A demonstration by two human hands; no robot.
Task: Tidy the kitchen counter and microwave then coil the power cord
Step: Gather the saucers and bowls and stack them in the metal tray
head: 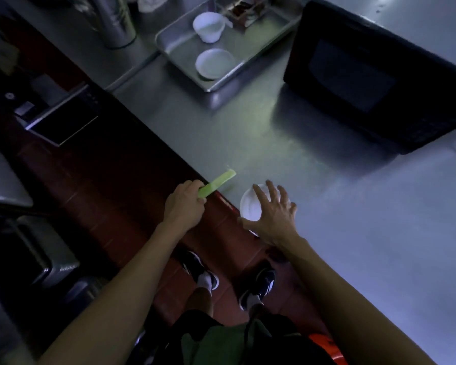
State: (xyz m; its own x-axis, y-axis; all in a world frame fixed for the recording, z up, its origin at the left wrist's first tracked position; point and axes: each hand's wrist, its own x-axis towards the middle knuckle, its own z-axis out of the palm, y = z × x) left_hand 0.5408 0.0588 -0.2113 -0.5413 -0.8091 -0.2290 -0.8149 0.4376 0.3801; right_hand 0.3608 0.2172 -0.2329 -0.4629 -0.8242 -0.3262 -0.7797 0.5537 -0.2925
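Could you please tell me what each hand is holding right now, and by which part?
The left hand grips a flat light-green plastic strip by its near end. The right hand, fingers spread, hovers over a small white bowl, holding nothing.

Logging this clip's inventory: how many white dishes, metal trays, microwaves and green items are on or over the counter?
White dishes: 3 (cup and bowl in the tray, bowl under the right hand)
Metal trays: 1
Microwaves: 1
Green strips: 1, held in left hand
Total: 6
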